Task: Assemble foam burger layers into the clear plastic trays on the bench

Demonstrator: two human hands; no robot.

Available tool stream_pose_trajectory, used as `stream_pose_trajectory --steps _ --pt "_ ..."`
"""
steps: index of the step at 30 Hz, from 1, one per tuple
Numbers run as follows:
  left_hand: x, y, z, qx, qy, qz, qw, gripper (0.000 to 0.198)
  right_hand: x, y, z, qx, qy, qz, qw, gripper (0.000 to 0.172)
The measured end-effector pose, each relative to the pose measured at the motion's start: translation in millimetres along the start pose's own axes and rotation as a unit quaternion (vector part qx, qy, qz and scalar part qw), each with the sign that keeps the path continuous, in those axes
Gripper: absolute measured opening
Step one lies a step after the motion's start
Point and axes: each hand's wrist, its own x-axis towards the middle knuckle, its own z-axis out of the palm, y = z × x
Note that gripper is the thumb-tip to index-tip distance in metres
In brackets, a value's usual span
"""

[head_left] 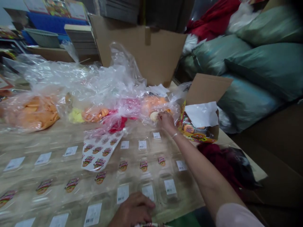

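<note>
My right hand (165, 121) reaches to the back of the table, its fingers closed at the edge of a cream-coloured round piece (154, 116). Behind that piece lies a clear plastic bag of orange pieces (153, 102). At the front edge, my left hand (134, 209) is blurred, with its fingers curled; a colourful printed strip (151, 224) shows just below it, and what it grips is hidden. Rows of clear plastic containers (170, 198) cover the table, bearing white barcode labels or burger-character stickers. A sheet of such stickers (100, 149) lies among them.
An open printed carton (199, 135) with packed pieces stands right of my right hand. Bags of orange pieces (40, 110) and crumpled plastic (82, 75) line the back, before a large cardboard box (139, 53). Dark red cloth (220, 160) and stuffed green sacks (267, 66) are at the right.
</note>
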Motion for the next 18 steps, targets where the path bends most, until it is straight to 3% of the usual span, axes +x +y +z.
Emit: stream_pose_trajectory --steps 2,4,7,8,10,12,14,18 --pt "-12.1 8.5 -14.6 -0.057 0.023 -0.075 0.995 0.036 22.2 -1.5 9.7 -0.013 -0.010 0.006 1.000 0.026" --pt "-18.7 26.6 -32.4 -0.138 0.052 -0.190 0.971 0.036 34.8 -0.6 15.5 -0.003 -0.032 0.006 0.999 0.028" --pt "-15.1 52.1 -57.1 -0.277 0.130 -0.394 0.867 0.037 40.3 5.0 15.0 0.017 -0.066 0.025 0.997 0.020" --pt "-11.5 56.1 -63.6 -0.304 0.161 -0.435 0.832 0.039 38.7 6.9 12.6 0.029 -0.068 0.033 0.997 0.016" --pt "-5.0 56.4 -72.9 -0.318 0.208 -0.463 0.801 0.040 27.0 7.5 3.0 0.086 -0.032 0.041 0.995 0.004" --pt "-2.2 51.3 -77.2 -0.326 0.221 -0.459 0.797 0.039 -2.0 0.3 -17.0 0.196 0.034 0.002 0.980 0.007" --pt "-2.6 47.3 -77.6 -0.335 0.221 -0.453 0.796 0.038 -51.2 -15.9 -49.8 0.242 0.048 -0.034 0.968 0.011" --pt "-2.4 50.7 -72.6 -0.342 0.227 -0.455 0.791 0.038 -177.2 -54.3 -128.0 0.455 -0.030 -0.160 0.875 0.009"
